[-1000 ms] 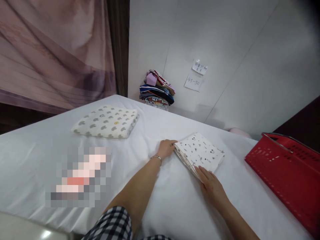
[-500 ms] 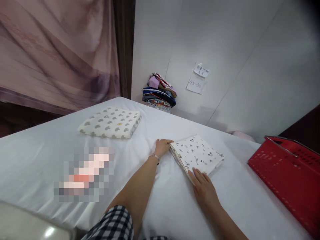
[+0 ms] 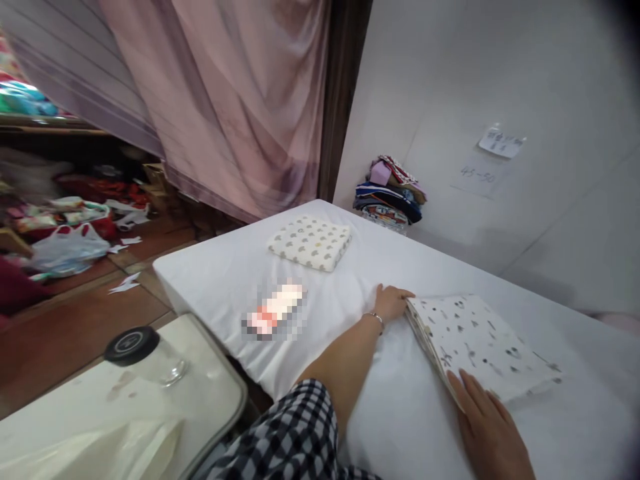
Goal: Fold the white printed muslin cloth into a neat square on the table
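A folded white cloth [image 3: 480, 340] with small dark prints lies on the white-covered table, right of centre. At its far left corner, my left hand [image 3: 393, 303], with a bracelet at the wrist, pinches the layered edge. My right hand [image 3: 487, 417] is on the near corner, fingers over the top and thumb not clearly visible. Farther left lies a second folded cloth [image 3: 311, 243], cream with grey cloud-like shapes, apart from both hands. A pixelated item [image 3: 275, 310] rests on the sheet between that cloth and my left forearm.
A clothes pile [image 3: 387, 190] stands by the wall beyond the table's far edge. At lower left, a light side table [image 3: 210, 373] carries a clear jar [image 3: 145, 353] with a black lid. Bags [image 3: 70, 247] lie on the tiled floor beyond. A pink curtain [image 3: 240, 100] hangs behind.
The view has swung left, so the table's things appear farther right. The red basket has left the picture, while the side table and floor came in. Both hands stay at the same cloth corners.
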`<state>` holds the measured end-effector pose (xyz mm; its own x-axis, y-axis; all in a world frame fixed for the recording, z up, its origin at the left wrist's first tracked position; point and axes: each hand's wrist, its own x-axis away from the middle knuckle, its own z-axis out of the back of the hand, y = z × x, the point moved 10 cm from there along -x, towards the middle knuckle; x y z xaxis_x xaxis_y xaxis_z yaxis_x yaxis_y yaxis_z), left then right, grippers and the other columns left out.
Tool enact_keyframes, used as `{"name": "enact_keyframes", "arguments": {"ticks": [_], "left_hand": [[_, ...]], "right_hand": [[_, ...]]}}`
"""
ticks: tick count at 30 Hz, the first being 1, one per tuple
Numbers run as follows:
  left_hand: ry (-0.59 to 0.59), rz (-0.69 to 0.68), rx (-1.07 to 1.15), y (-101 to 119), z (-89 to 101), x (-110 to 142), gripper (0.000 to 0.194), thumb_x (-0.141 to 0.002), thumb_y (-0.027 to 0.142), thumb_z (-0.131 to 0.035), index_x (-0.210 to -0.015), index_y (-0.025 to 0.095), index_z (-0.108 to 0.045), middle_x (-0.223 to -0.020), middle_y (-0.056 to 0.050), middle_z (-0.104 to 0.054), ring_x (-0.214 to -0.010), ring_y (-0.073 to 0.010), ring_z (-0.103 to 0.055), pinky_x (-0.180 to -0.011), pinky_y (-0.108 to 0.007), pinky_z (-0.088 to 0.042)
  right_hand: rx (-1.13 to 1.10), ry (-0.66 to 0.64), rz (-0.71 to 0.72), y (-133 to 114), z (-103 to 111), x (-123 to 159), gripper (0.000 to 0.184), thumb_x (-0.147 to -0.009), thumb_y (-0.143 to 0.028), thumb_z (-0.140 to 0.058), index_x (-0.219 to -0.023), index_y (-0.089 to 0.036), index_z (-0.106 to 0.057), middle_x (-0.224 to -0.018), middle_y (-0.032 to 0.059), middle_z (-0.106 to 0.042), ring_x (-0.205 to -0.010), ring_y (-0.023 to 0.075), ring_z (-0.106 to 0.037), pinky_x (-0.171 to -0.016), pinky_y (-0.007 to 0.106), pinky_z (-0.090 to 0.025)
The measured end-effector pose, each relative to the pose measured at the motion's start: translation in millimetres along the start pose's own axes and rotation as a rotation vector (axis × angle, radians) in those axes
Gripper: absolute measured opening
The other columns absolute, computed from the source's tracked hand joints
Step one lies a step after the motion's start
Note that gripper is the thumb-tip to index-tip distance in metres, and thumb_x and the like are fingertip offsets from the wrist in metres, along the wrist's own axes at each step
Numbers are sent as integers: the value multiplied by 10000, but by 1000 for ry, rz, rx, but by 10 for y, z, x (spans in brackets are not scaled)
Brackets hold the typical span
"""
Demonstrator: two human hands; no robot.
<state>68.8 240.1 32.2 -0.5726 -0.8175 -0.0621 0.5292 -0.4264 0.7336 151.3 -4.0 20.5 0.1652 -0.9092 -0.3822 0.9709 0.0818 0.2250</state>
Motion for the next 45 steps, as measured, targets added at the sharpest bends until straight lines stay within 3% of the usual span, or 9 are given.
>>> {"name": "enact_keyframes", "arguments": {"ticks": [10, 16, 20, 25, 30, 33, 38, 41, 45], "left_hand": [[-97, 20, 21, 9, -35, 9, 439, -694, 203, -427, -1064, 328, -628, -1083, 40, -659, -1124, -197, -514, -1104, -490, -34], [-93, 30, -59, 61, -22, 2, 419, -768, 431, -447, -1136, 282, -582, -1081, -11, -661, -1130, -231, -503, -1069, -500, -158], [-13, -14, -169, 159, -3, 1, 382, -765, 441, -498, -1066, 245, -626, -1105, -36, -648, -1094, -233, -518, -1005, -402, -291], [23, -43, -194, 188, 61, -65, 374, -799, 376, -479, -1121, 227, -598, -1147, -39, -625, -1108, -208, -507, -977, -328, -316], [3, 1, -218, 96, 83, -81, 364, -795, 374, -475, -1102, 225, -603, -994, -45, -678, -1007, -209, -567, -909, -336, -375], [60, -10, -273, 176, 137, -54, 384, -799, 365, -476, -1131, 204, -583, -1089, -62, -645, -1047, -227, -546, -951, -389, -349], [261, -377, -378, 921, 62, 203, 384, -877, 379, -387, -1187, 209, -537, -1297, -74, -513, -1236, -235, -392, -1072, -476, -167], [138, -553, -418, 1222, -329, 419, 413, -888, 413, -369, -1230, 225, -504, -1358, -57, -453, -1287, -227, -329, -1082, -464, -161], [-57, -579, -516, 1174, -774, 561, 472, -878, 472, -354, -1260, 227, -484, -1411, -55, -383, -1317, -246, -282, -1077, -482, -162]], "right_hand": [[32, 48, 46, -77, 108, -41, 675, -817, -206, -344, -1449, -265, -113, -1263, 96, -540, -1140, 287, -510, -935, 433, -335], [41, 0, -5, -26, -33, -48, 580, -808, -148, -364, -1383, -217, -341, -1317, 114, -491, -1200, 277, -459, -975, 431, -316], [57, -64, -90, -83, -3, -124, 543, -787, -61, -358, -1298, -204, -474, -1322, 103, -492, -1216, 241, -446, -980, 401, -332], [31, -207, -167, -210, 62, -264, 575, -780, -23, -370, -1319, -203, -456, -1355, 106, -456, -1237, 238, -420, -989, 388, -332], [-117, -258, -221, -224, 171, -311, 519, -834, -133, -419, -1347, -208, -403, -1391, 115, -404, -1265, 241, -377, -1024, 406, -293], [-228, -251, -210, -194, 308, -368, 453, -858, -241, -446, -1308, -193, -439, -1360, 118, -444, -1243, 234, -401, -1020, 402, -302], [-330, -131, -329, 197, 521, -575, 385, -900, -333, -395, -1240, -186, -498, -1326, 99, -486, -1247, 201, -397, -1050, 402, -261], [-311, -79, -442, 625, 465, -635, 388, -886, -287, -409, -1236, -157, -515, -1339, 112, -472, -1268, 222, -372, -1069, 425, -217], [-404, -22, -792, 1507, 246, -394, 395, -833, -247, -479, -1216, -182, -552, -1353, 69, -464, -1287, 200, -347, -1080, 367, -217]]}}
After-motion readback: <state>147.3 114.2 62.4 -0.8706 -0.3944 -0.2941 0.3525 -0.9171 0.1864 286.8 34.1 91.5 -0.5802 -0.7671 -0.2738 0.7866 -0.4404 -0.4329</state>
